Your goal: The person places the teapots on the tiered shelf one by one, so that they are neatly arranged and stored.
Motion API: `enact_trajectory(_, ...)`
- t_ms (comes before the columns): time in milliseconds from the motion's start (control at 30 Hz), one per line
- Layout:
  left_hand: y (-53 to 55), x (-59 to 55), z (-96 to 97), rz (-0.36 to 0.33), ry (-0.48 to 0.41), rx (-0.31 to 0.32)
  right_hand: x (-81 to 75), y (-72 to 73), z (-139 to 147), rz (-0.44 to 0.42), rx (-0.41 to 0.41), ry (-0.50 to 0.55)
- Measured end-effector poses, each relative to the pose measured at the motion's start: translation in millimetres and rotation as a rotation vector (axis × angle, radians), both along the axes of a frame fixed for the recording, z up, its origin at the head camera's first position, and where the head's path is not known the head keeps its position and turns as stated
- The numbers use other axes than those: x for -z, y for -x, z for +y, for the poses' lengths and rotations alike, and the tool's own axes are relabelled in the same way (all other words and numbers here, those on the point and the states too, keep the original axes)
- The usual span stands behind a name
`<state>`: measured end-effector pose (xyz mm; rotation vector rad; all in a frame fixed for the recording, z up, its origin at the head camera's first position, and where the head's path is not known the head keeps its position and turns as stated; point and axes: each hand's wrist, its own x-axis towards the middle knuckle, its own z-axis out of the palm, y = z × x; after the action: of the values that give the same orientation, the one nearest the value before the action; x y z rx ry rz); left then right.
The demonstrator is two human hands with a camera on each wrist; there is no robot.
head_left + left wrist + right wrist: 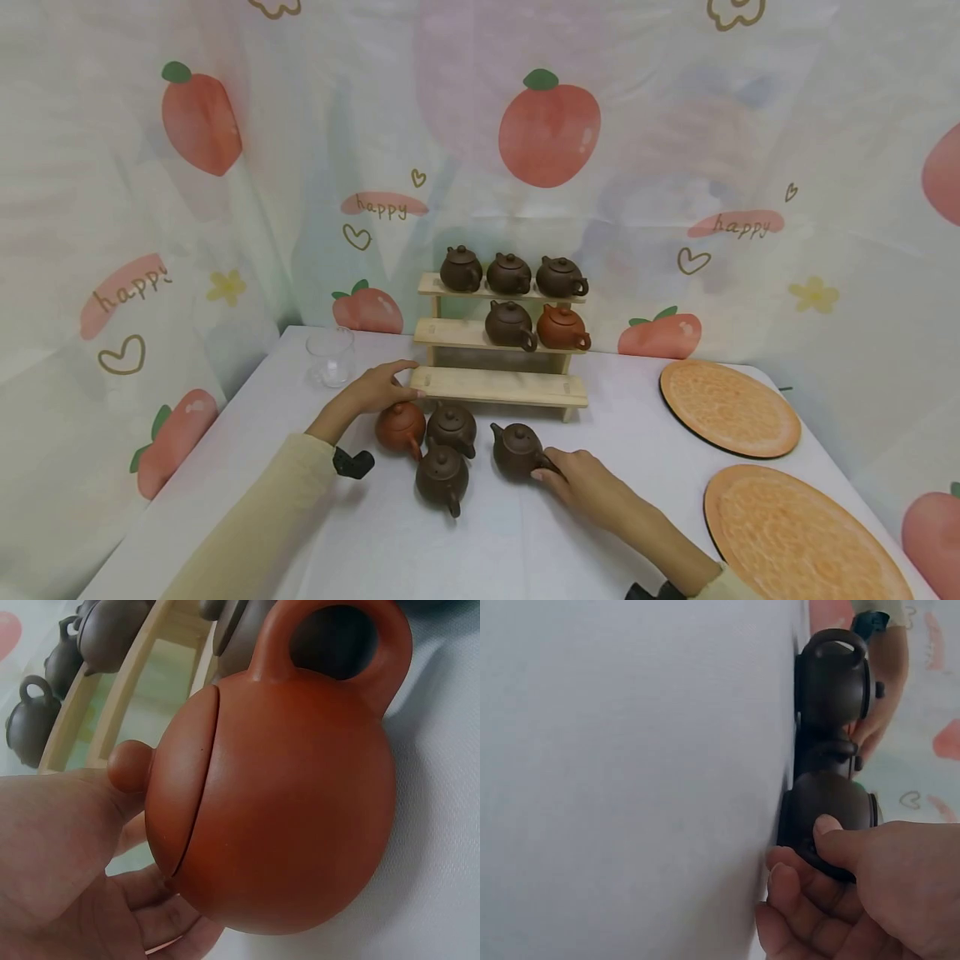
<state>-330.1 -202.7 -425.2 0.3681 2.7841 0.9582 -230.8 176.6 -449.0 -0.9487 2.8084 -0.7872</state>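
Note:
My right hand (581,479) pinches the handle of a dark brown teapot (516,452) at the table's middle; thumb and fingers close on that handle in the right wrist view. My left hand (378,387) is at the left end of the lowest step of a wooden tiered rack (495,386), its thumb and a finger around the board's end. Just below that hand stands a reddish-brown teapot (400,427), which hides part of the fingers in the left wrist view. Two more dark teapots, one behind (452,429) and one in front (442,477), stand beside it.
Three dark teapots (508,274) line the rack's top step. The middle step holds a dark teapot (510,325) and a reddish one (561,327). A clear glass cup (331,358) stands back left. Two round orange mats (729,408) (802,533) lie at right.

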Motion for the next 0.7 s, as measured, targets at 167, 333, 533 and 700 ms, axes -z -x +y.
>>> enact_trajectory(167,-0.9,-1.0,-0.5,-0.007,0.003,-0.007,-0.5,1.0,-6.5,0.036,0.017,0.027)
enact_trajectory(333,0.4,0.3,-0.5,-0.002,0.009,-0.005,-3.0,2.9,-9.7,0.079,0.017,0.044)
enact_trajectory(533,0.0,-0.4,0.3,-0.002,0.006,-0.011,-11.0,7.4,-15.7,0.104,0.017,0.052)
enact_trajectory(700,-0.7,0.1,0.8,-0.003,0.006,-0.013,-19.3,11.6,-20.5,0.092,0.019,0.079)
